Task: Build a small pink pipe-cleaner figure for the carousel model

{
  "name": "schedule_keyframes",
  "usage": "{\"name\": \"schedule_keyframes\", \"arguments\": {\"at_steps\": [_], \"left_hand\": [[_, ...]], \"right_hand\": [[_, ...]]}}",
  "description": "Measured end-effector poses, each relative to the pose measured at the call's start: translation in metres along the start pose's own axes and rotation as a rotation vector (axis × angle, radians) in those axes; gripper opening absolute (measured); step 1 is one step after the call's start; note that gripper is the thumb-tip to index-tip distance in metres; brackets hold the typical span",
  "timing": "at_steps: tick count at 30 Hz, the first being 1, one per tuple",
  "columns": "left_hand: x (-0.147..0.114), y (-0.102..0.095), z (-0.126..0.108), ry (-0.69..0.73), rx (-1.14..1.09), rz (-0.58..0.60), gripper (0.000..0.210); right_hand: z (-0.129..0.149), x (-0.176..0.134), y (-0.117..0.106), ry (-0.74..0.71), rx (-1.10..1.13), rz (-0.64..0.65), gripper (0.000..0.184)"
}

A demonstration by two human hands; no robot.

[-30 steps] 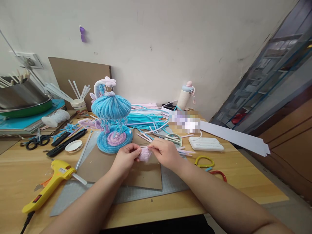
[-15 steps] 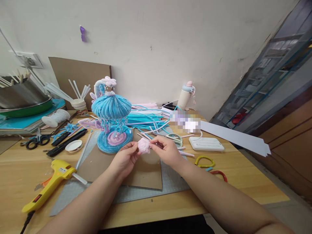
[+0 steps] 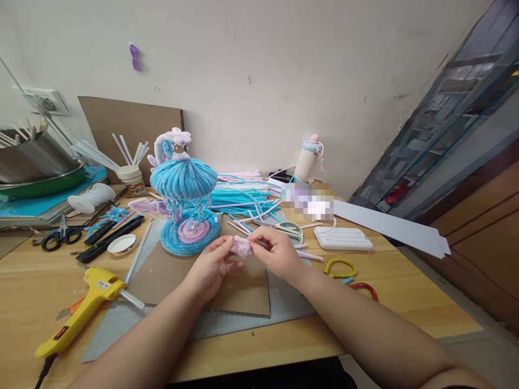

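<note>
Between my two hands is a small pale pink fuzzy piece (image 3: 242, 247), which looks like shaped pipe cleaner. My left hand (image 3: 213, 265) pinches its left side with thumb and fingers, the lower fingers somewhat spread. On the other side my right hand (image 3: 273, 249) grips its edge between thumb and forefinger. Just beyond my left hand stands a blue and pink jellyfish-like pipe-cleaner lamp (image 3: 184, 178) on a round coiled base. Beneath my hands lies a brown cardboard sheet (image 3: 243, 294) on a grey cutting mat (image 3: 286, 302).
A yellow hot glue gun (image 3: 81, 308) lies at the left, near black scissors (image 3: 61, 235) and a paper lid (image 3: 121, 244). Blue pipe cleaners (image 3: 239, 201) are piled behind. To the right are a white power bank (image 3: 343, 238), yellow-handled (image 3: 340, 267) and red-handled (image 3: 366, 289) tools, and a bottle (image 3: 306, 162).
The pink piece has been tilted, so it now looks flatter and more edge-on. My left lower fingers have spread a little; both hands keep their hold.
</note>
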State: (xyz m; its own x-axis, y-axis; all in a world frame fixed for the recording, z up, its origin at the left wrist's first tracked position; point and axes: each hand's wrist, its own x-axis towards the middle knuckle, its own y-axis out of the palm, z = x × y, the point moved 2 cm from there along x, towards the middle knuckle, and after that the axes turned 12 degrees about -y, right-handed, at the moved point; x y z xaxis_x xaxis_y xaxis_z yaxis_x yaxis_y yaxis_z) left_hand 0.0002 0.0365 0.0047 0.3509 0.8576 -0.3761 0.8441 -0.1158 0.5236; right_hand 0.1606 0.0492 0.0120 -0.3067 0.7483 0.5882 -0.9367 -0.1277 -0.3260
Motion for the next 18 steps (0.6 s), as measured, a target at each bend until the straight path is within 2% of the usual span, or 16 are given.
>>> {"name": "schedule_keyframes", "arguments": {"at_steps": [4,7,9,12,14,18], "left_hand": [[0.003,-0.001,0.001,0.008,0.028,0.016,0.020],[0.005,-0.001,-0.001,0.105,0.140,-0.016,0.024],[0.005,-0.002,-0.001,0.178,0.253,-0.088,0.025],[0.004,-0.003,-0.002,0.284,0.454,-0.199,0.023],[0.002,-0.003,-0.003,0.352,0.579,-0.242,0.020],[-0.002,-0.001,-0.005,0.418,0.736,-0.275,0.019]], "right_hand": [[0.009,-0.003,0.002,-0.190,-0.145,0.101,0.013],[0.009,-0.005,0.004,-0.241,-0.159,0.095,0.012],[0.006,-0.006,0.007,-0.168,-0.135,0.054,0.010],[0.002,-0.007,0.010,0.032,-0.070,-0.006,0.010],[0.002,-0.007,0.012,0.096,-0.036,0.027,0.013],[0.004,-0.004,0.011,0.115,-0.038,0.111,0.015]]}}
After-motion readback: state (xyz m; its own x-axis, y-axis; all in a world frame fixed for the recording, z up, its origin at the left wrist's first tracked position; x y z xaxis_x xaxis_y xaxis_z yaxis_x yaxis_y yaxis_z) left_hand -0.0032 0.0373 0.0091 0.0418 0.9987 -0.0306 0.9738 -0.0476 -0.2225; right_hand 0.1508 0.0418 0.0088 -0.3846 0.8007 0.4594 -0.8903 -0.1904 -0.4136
